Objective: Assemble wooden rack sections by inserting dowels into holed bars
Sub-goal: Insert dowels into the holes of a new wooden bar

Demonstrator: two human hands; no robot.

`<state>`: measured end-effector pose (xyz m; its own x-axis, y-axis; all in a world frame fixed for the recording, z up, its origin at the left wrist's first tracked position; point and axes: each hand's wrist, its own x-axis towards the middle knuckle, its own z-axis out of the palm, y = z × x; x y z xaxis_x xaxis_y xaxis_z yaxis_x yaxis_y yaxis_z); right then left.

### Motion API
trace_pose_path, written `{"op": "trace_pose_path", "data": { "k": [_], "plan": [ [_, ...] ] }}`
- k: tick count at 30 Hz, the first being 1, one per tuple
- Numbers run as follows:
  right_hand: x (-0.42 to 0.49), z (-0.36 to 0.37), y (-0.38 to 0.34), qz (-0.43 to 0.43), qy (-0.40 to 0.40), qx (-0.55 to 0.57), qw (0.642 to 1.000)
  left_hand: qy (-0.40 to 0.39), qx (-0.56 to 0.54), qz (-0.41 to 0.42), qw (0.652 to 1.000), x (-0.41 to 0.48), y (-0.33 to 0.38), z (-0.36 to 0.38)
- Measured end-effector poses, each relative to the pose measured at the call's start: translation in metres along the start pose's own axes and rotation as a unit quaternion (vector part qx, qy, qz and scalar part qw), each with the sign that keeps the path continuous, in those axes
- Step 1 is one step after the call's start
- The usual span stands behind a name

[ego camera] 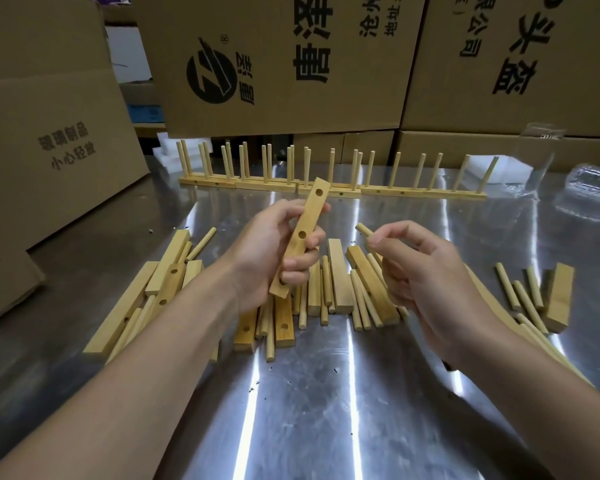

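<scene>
The left hand [271, 244] holds a holed bar [309, 220] above the middle of the table [326, 410]. Its grip is clamped around the bar's lower half, with the fingers curled over the front face and the thumb behind. The bar is tilted, its upper end leaning away and to the right, toward the far side of the table. Three holes show on its face: one near the top, one at the middle, and one near the bottom that is partly covered by a finger.

The right hand [426, 268] is just to the right of the bar and does not touch it. Its grip is pinched on a dowel [363, 229], held between thumb and forefinger, with the free tip pointing up and left toward the bar. Dowel and bar are apart. Whether the palm holds more dowels cannot be told.

Under both hands lies a loose pile of bars and dowels [340, 289], spreading to the left in a stack of longer bars [125, 317]. A smaller group of dowels with one bar [561, 296] lies near the right edge.

Along the far side of the table stands a row of finished rack sections [402, 194], dowels upright in their bases. Behind it are printed cardboard boxes [284, 64], and clear plastic packaging [593, 192] lies at the far right.
</scene>
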<state>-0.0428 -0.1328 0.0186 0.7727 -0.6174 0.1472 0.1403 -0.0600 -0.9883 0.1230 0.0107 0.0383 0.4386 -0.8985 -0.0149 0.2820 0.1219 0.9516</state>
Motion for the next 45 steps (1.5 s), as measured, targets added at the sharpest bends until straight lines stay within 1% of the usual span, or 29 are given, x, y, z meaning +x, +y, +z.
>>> {"op": "trace_pose_path", "data": {
  "k": [4, 7, 11, 14, 18, 22, 24, 26, 30, 33, 39, 43, 45],
  "plan": [
    [-0.002, 0.001, -0.005, -0.006, 0.018, 0.035, 0.999, -0.022, 0.023, -0.007, 0.999, -0.001, -0.001, 0.003],
    [-0.003, -0.001, -0.010, -0.015, 0.027, 0.040, 0.999, -0.006, 0.022, 0.001, 1.000, -0.001, -0.002, 0.003],
    [-0.005, -0.002, -0.012, -0.030, 0.038, 0.043, 0.998, 0.006, -0.005, 0.007, 1.000, -0.002, -0.001, 0.002],
    [-0.006, -0.002, -0.012, -0.046, 0.039, 0.040, 0.997, 0.001, 0.001, 0.013, 1.000, -0.002, -0.001, 0.002],
    [-0.010, 0.002, -0.012, -0.102, 0.024, -0.024, 0.994, -0.028, 0.016, 0.005, 0.999, -0.002, -0.002, 0.003],
    [-0.015, 0.007, -0.012, -0.173, 0.008, -0.096, 0.980, -0.070, 0.036, -0.010, 0.997, -0.004, -0.004, 0.007],
    [-0.017, 0.009, -0.012, -0.189, 0.002, -0.117, 0.975, -0.082, 0.038, -0.017, 0.996, -0.004, -0.003, 0.008],
    [-0.016, 0.009, -0.011, -0.181, 0.005, -0.108, 0.978, -0.072, 0.013, -0.003, 0.997, -0.003, 0.001, 0.006],
    [-0.012, 0.005, -0.010, -0.157, 0.028, -0.083, 0.984, -0.018, -0.042, 0.045, 0.998, -0.003, 0.013, -0.011],
    [-0.011, 0.003, -0.008, -0.171, 0.030, -0.124, 0.977, -0.005, 0.001, 0.032, 0.999, -0.005, 0.015, -0.017],
    [-0.013, 0.004, -0.006, -0.157, 0.017, -0.158, 0.975, -0.034, 0.065, -0.021, 0.997, -0.007, 0.012, -0.019],
    [-0.016, 0.006, -0.005, -0.152, 0.004, -0.168, 0.974, -0.083, 0.087, -0.022, 0.992, -0.005, 0.009, -0.015],
    [-0.018, 0.008, -0.003, -0.167, 0.003, -0.184, 0.969, -0.111, 0.086, -0.023, 0.990, -0.003, 0.007, -0.012]
  ]
}}
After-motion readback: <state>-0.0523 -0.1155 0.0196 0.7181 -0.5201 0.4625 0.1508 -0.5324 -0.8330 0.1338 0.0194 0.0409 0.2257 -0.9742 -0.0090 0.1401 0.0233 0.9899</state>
